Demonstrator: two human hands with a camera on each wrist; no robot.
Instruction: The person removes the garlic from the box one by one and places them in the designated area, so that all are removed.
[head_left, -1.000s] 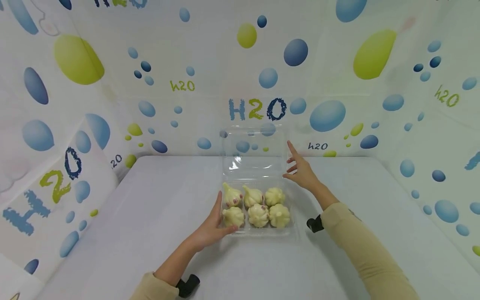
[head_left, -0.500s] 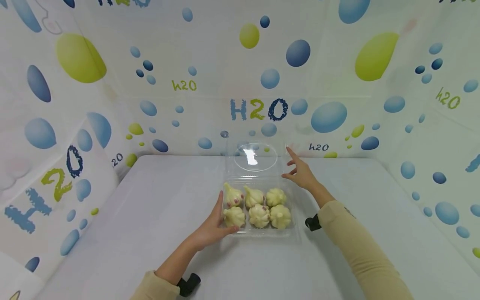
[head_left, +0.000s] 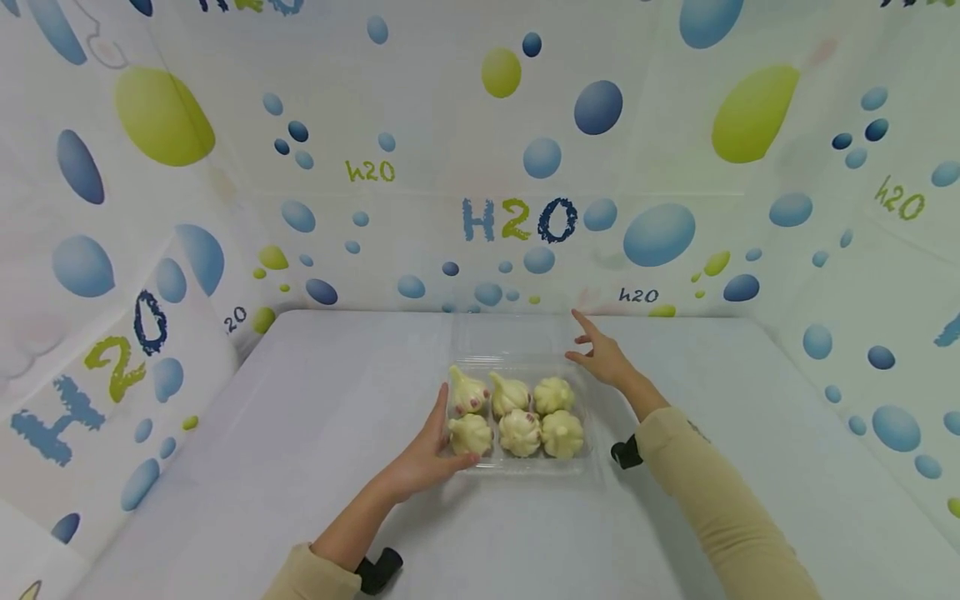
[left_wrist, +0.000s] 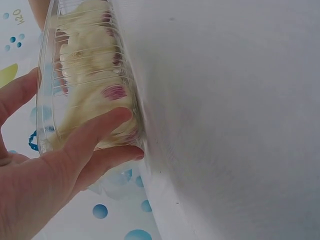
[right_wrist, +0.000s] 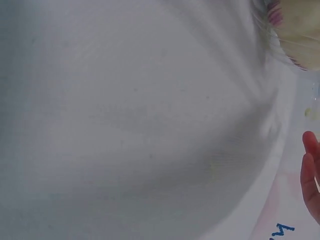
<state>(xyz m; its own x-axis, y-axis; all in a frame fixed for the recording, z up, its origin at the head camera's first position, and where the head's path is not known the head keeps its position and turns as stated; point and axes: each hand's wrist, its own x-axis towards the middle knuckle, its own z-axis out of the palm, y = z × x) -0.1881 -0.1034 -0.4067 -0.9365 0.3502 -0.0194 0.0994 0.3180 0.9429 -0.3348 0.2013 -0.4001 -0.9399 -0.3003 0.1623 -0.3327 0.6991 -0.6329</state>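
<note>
A clear plastic clamshell container (head_left: 525,469) lies on the table with several pale garlic bulbs (head_left: 520,432) inside, in two rows. My left hand (head_left: 424,463) grips its near left corner, thumb over the front rim and fingers along the left wall. In the left wrist view, fingertips (left_wrist: 120,116) press the ribbed side wall. Hinged at the back, the see-through lid (head_left: 512,337) leans far back, low over the table. At the lid's right edge is my right hand (head_left: 606,357), index finger stretched out; whether it touches the lid is hard to tell.
A white cloth covers the table (head_left: 315,400). Behind it rises a white curtain (head_left: 420,108) printed with blue and green drops, also along both sides. Black wrist cameras (head_left: 627,451) sit under both beige sleeves (head_left: 720,492).
The lid has swung backward and down from a steeper tilt, its top edge dropping toward the table. My right index finger has lowered alongside it. The left hand and garlic bulbs stay in place.
</note>
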